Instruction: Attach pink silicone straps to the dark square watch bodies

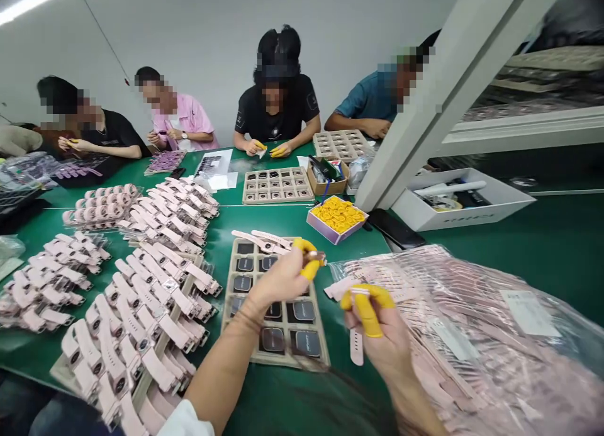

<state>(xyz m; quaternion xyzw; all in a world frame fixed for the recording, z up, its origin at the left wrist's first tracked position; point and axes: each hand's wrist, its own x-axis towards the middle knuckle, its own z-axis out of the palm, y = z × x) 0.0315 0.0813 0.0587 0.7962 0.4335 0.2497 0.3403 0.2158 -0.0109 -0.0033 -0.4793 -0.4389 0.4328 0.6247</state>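
Note:
My left hand (283, 277), with yellow finger cots on thumb and forefinger, pinches a small watch part I cannot make out above a beige tray (228, 310) of dark watch faces. My right hand (377, 332), also in yellow cots, is closed on a pink watch strap (357, 346) that hangs down from it. Loose pink straps (259, 239) lie across the tray's far edge. A clear bag of pink straps (472, 341) lies just right of my right hand.
Stacks of assembled pink watches (141, 297) cover the green table's left side. A box of yellow finger cots (336, 217), more trays (276, 184) and a white box (465, 197) sit farther back. Several people work across the table. A white post (425, 109) slants at right.

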